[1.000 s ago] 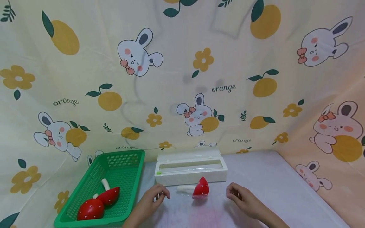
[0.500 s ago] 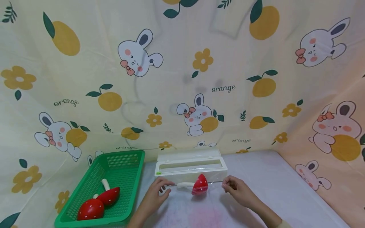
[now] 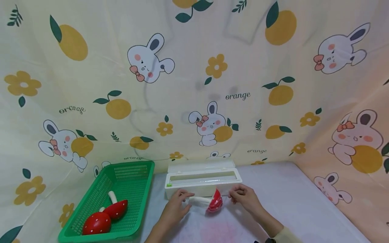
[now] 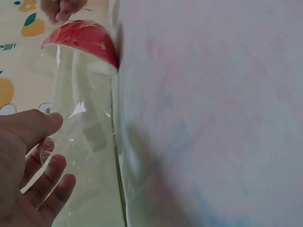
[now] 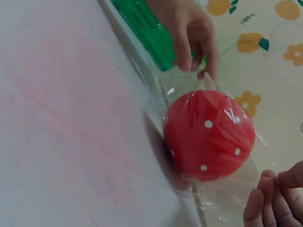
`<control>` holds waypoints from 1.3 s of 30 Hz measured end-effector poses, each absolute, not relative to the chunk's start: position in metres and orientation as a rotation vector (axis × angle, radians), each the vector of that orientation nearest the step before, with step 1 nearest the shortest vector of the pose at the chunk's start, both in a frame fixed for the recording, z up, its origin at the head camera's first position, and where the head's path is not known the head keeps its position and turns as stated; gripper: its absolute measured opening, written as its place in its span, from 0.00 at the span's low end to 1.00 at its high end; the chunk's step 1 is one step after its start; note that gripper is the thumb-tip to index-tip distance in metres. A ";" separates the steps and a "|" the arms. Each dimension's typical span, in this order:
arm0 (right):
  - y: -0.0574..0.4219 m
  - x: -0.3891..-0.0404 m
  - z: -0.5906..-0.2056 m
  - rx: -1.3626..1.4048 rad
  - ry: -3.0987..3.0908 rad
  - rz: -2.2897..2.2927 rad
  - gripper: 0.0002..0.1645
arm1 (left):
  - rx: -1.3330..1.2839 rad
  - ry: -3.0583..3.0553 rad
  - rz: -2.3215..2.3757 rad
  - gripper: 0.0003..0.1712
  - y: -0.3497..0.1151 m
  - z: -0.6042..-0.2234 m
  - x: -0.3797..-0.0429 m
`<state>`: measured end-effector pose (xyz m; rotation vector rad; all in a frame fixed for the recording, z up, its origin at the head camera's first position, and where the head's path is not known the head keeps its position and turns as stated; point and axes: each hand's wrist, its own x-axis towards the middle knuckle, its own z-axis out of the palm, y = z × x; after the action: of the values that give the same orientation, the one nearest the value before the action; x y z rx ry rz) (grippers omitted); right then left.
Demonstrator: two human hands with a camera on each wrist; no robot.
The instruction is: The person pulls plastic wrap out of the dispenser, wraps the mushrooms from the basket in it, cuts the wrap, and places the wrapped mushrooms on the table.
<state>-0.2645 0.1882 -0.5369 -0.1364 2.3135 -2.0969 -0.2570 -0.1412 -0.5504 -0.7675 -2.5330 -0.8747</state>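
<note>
A toy mushroom [image 3: 215, 202] with a white-dotted red cap and a white stem lies on its side at the table's middle, stem toward the left. Clear plastic film [image 4: 80, 109] covers cap and stem, creased and shiny on the cap in the right wrist view. At the stem end, my left hand [image 3: 174, 210] pinches the film between thumb and index finger, its other fingers loosely bent. Beyond the cap, my right hand [image 3: 245, 198] pinches the film's other side, fingers curled against the thumb.
Right behind the mushroom stands a white cling film box [image 3: 200, 189], its lid raised. To the left, a green basket [image 3: 146, 199] holds a red-capped mushroom [image 3: 96, 223] and another mushroom [image 3: 117, 208]. A patterned cloth [image 3: 182, 94] hangs behind the table.
Both hands have moved inward, closer to the mushroom, and slightly toward the box. The film now lies tighter over the cap, and the cap has tilted a little.
</note>
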 end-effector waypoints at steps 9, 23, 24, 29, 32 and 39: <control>0.166 -0.269 -0.546 -0.096 2.331 -2.157 0.12 | -0.758 -2.561 -0.644 0.22 -0.124 -0.552 -0.264; 0.163 -0.265 -0.558 -0.703 2.685 -1.833 0.20 | -0.575 -2.747 -0.433 0.21 -0.107 -0.554 -0.272; 0.162 -0.264 -0.559 -0.759 2.707 -1.819 0.22 | -0.569 -2.738 -0.420 0.20 -0.106 -0.554 -0.272; 0.159 -0.259 -0.562 -1.157 2.866 -1.710 0.28 | -0.562 -2.658 -0.380 0.19 -0.105 -0.555 -0.272; 0.158 -0.257 -0.562 -1.331 2.958 -1.623 0.33 | -0.556 -2.657 -0.387 0.17 -0.106 -0.554 -0.270; 0.162 -0.253 -0.559 -1.392 3.034 -1.389 0.45 | -0.579 -2.680 -0.481 0.13 -0.112 -0.542 -0.258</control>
<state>-0.2525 0.1624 -0.5589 -1.3921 3.0339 -1.3894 -0.2582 -0.1117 -0.5422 -0.5788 -2.6801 -0.4806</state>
